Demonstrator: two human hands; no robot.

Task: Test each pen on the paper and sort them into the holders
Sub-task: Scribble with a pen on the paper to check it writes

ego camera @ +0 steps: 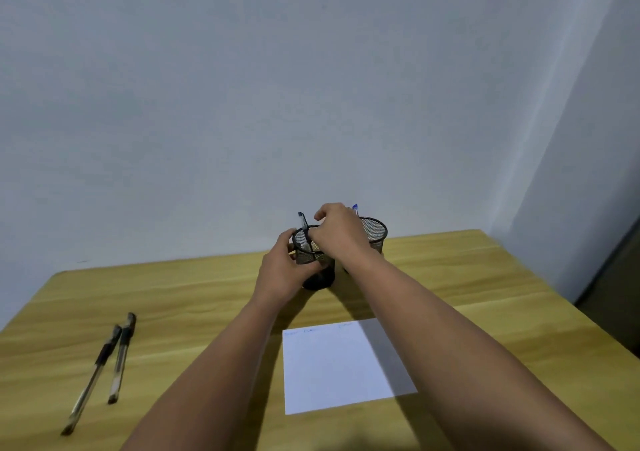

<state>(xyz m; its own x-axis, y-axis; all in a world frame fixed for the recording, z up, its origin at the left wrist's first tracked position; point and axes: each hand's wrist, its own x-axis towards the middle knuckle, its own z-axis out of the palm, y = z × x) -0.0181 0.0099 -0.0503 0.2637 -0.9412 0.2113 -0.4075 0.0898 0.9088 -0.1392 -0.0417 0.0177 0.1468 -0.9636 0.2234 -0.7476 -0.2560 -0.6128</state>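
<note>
The left hand (282,270) wraps its grip round the near mesh holder (313,260); the right hand (337,230) pinches the black pen (304,230) standing in it, beside the second holder (374,234) near the table's (485,294) far edge. Judged from here, a hasty release could tip the light holder or bounce the pen out. Two pens (107,364) wait near the left edge. Faint scribbles on the paper (339,367) are unreadable; no brands show.
</note>
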